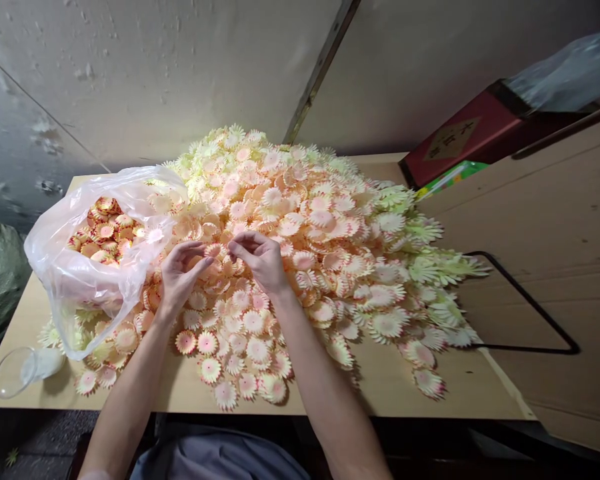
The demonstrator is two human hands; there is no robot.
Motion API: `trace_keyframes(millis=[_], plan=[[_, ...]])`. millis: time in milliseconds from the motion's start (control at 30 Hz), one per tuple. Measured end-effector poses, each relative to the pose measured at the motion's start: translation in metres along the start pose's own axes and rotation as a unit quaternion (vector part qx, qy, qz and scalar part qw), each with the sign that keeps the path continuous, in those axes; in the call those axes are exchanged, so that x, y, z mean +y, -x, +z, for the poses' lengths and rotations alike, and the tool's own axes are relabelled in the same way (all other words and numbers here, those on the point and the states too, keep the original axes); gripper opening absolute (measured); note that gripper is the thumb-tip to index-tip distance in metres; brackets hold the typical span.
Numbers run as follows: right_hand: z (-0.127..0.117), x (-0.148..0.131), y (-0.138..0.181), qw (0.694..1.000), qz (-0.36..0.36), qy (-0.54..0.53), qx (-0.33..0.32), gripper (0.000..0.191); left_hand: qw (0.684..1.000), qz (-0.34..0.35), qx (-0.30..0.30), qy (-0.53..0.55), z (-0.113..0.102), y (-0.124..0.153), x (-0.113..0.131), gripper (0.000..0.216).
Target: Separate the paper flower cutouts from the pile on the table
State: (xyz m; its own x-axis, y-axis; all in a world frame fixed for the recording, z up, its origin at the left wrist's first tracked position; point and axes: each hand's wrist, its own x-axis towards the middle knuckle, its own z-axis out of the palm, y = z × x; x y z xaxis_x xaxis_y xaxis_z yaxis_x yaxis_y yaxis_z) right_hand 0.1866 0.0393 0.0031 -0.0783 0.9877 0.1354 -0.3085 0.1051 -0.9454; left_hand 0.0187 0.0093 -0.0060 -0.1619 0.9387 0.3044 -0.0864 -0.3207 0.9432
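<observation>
A big heap of pink, cream and pale-green fabric flower heads [310, 220] covers a wooden table [395, 383]. My left hand [180, 270] and my right hand [260, 257] hover together over the near middle of the heap, fingertips facing each other. Both hands have their fingers curled in a pinch; whatever is between the fingertips is too small to make out. A clear plastic bag [87, 273] holding orange-pink flower heads [105, 233] lies just left of my left hand.
A clear plastic cup [17, 370] lies on its side at the table's front left corner. A dark red box [475, 137] stands at the back right, beside a plywood board [555, 220] and a black wire frame [535, 307]. A wall rises behind.
</observation>
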Motion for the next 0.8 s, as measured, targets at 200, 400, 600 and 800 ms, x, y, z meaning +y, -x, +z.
trace_keyframes(millis=[200, 400, 600, 800], plan=[[0.006, -0.002, 0.004, 0.996, 0.027, -0.018, -0.079, 0.025, 0.998, -0.011, -0.058, 0.008, 0.003, 0.003, 0.010, 0.035], [0.004, 0.001, 0.003, 0.997, 0.035, -0.001, -0.066, 0.030, 0.996, 0.007, -0.081, 0.030, 0.003, 0.003, 0.005, 0.034], [0.000, 0.004, 0.000, 0.998, 0.051, -0.007, -0.036, 0.026, 0.996, 0.036, -0.062, 0.055, 0.000, 0.000, -0.002, 0.052], [-0.002, 0.005, -0.001, 0.996, 0.066, -0.028, -0.060, 0.033, 0.994, -0.032, -0.096, 0.032, -0.001, 0.001, 0.004, 0.037]])
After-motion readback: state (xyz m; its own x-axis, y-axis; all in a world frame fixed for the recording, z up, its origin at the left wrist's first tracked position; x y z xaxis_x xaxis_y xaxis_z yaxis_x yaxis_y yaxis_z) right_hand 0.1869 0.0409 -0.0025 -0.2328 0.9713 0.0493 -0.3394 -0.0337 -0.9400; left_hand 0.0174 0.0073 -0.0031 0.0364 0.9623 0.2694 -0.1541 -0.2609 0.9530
